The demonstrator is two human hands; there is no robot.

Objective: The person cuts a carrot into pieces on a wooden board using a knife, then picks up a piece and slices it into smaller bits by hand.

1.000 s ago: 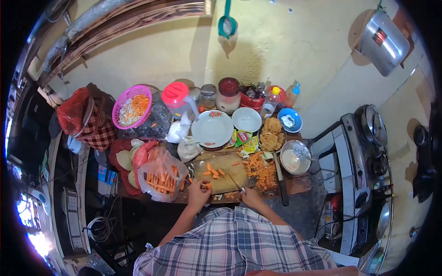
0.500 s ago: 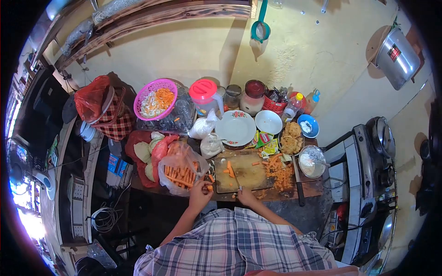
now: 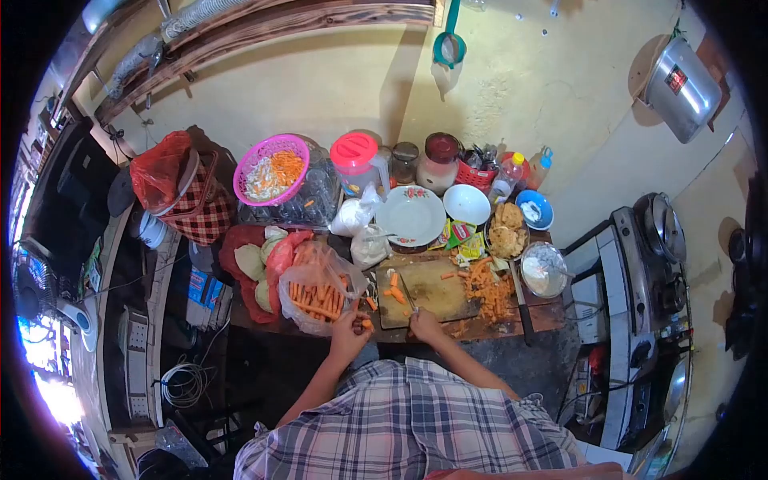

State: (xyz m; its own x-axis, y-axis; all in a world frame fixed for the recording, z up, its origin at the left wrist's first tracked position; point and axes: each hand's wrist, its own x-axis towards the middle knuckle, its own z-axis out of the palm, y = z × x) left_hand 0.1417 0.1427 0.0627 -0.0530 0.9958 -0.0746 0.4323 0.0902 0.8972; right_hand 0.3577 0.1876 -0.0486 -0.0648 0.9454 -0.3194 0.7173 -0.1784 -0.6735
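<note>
My left hand (image 3: 347, 334) is closed around a carrot (image 3: 367, 324), whose orange end shows at the fingers, just left of the cutting board's near corner. In my right hand (image 3: 425, 326) is a knife (image 3: 409, 297), its blade slanting up and left over the wooden cutting board (image 3: 438, 310). Several cut carrot pieces (image 3: 394, 293) lie on the board beside the blade. Close to my left hand stands a clear plastic bag of carrots (image 3: 314, 299). Chopped carrot (image 3: 488, 294) is heaped at the board's right side.
A second knife (image 3: 524, 314) lies right of the heap, near a bowl of white powder (image 3: 544, 272). Behind the board are a floral plate (image 3: 410, 216), a white bowl (image 3: 467, 206) and seasoning packets (image 3: 462, 234). A pink basket (image 3: 272, 170) of shreds stands back left; a stove (image 3: 640, 264) is at right.
My right hand has moved a little away from my body, over the board's near edge, with the knife. The left hand still holds the carrot, and the view has shifted slightly.
</note>
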